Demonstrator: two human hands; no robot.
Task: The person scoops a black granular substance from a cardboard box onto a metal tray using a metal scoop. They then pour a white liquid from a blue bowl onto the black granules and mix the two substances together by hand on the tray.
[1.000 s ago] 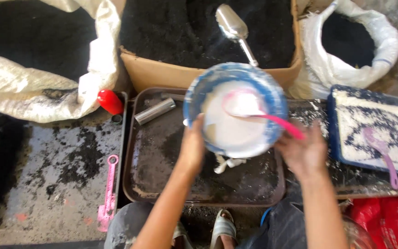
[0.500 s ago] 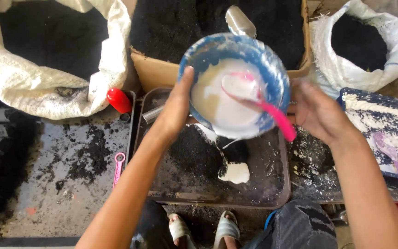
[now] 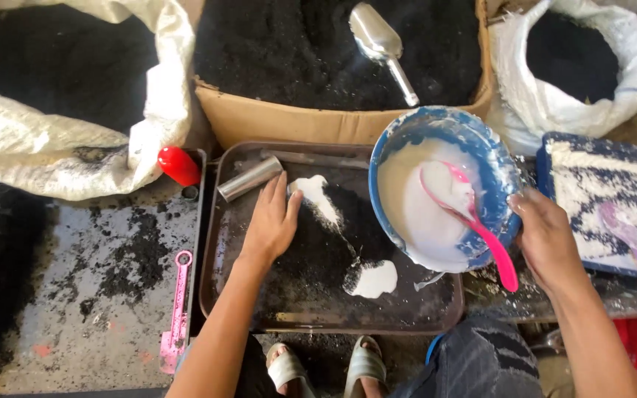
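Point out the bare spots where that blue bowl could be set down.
The near strip of the dark tray, below the white blob, is bare. The flat left tray has dusty room left of the pink scoop. Around the left hand, metal tube and black powder it is crowded.

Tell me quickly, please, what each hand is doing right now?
Left hand: open, fingers flat on the black powder in the metal tray.
Right hand: closed on the rim of the blue bowl.
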